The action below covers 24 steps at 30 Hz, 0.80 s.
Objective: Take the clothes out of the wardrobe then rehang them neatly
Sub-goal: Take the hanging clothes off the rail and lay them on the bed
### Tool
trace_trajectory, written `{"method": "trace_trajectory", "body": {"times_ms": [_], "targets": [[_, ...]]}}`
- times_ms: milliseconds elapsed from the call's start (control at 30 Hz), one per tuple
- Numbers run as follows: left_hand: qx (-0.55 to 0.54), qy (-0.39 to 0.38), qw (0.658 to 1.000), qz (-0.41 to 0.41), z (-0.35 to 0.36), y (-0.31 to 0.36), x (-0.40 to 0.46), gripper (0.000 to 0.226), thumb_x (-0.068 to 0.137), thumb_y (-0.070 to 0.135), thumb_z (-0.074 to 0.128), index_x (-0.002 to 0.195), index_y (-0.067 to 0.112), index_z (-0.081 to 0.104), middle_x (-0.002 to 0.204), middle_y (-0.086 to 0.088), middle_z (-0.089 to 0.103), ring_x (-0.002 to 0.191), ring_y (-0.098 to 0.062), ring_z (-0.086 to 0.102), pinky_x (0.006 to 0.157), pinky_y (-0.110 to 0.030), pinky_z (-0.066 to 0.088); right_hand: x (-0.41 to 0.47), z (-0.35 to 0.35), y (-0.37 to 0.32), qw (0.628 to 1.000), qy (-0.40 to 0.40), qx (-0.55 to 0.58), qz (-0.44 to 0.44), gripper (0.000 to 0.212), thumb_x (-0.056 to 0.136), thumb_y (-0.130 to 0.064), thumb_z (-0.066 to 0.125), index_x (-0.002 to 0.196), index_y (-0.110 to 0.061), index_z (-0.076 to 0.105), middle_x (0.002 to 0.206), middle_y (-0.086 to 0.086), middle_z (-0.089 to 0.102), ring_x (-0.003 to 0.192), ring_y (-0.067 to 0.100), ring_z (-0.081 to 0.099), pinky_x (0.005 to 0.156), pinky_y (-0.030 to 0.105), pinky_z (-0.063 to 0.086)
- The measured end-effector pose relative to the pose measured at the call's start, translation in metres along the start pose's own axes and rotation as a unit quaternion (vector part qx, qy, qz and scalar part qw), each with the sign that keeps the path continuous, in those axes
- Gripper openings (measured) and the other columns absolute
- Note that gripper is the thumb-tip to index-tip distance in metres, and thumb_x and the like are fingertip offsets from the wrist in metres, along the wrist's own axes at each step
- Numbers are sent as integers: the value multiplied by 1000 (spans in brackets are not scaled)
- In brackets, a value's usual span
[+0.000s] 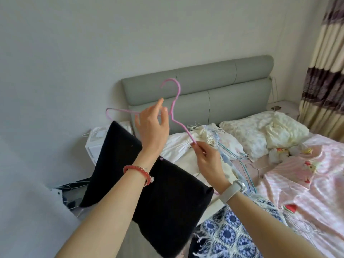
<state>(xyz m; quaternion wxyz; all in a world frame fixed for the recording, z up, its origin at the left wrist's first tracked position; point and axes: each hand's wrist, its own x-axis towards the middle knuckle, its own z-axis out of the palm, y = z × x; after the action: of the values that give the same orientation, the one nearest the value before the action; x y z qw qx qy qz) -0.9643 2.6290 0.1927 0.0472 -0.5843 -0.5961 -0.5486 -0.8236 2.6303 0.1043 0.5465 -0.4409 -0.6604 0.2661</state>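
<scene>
A: Pink hanger [176, 101]?
B: Held up in front of the grey headboard [223, 84], hook topmost. Right hand [208, 161] pinches its lower right arm. Left hand [151, 125] raised at its neck, fingers loosely spread; contact unclear.
A: Garment?
B: Black cloth [167, 198] draped over the hanger's bottom, below the headboard. Loose wire hangers [240, 161] lie on the bed, right of it.

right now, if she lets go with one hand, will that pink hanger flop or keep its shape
The pink hanger probably keeps its shape: its thin frame holds its bends in mid-air. It seems light, as the right hand pinches just one end. The black garment draped on it would likely sag and could slide.
</scene>
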Motion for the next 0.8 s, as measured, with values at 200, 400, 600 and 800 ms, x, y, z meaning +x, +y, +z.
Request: {"method": "trace_trajectory", "body": {"times_ms": [200,400,600,800], "targets": [[76,-155,984,-49,120,-42,11,49,94,27,45,141,18,32,139,-4,43,131,-20,35,108,-53,25,96,-55,103,986,122,-37,105,15,93,-17,49,83,-15,60,58,-3,45,48,6,36,46,14,30],[157,-386,899,-134,241,-117,-53,56,96,33,40,146,23,18,152,-6,21,141,-23,17,111,-54,19,118,-77,261,946,104,-180,250,27,94,-13,43,72,-1,54,61,13,49,60,28,43,58,34,32],[247,-510,812,-140,316,-191,-121,60,97,38,34,147,30,2,156,-4,-5,142,-32,-6,111,-56,9,101,-84,379,908,101,-249,323,27,98,-23,33,112,-9,51,96,18,61,83,38,56,67,36,37],[280,-606,725,-171,347,-236,-162,64,97,45,31,145,35,-9,155,0,-18,140,-33,-17,110,-59,0,90,-87,441,842,-87,-348,404,56,98,-26,32,145,-9,7,147,20,21,133,37,24,103,45,21]]}}
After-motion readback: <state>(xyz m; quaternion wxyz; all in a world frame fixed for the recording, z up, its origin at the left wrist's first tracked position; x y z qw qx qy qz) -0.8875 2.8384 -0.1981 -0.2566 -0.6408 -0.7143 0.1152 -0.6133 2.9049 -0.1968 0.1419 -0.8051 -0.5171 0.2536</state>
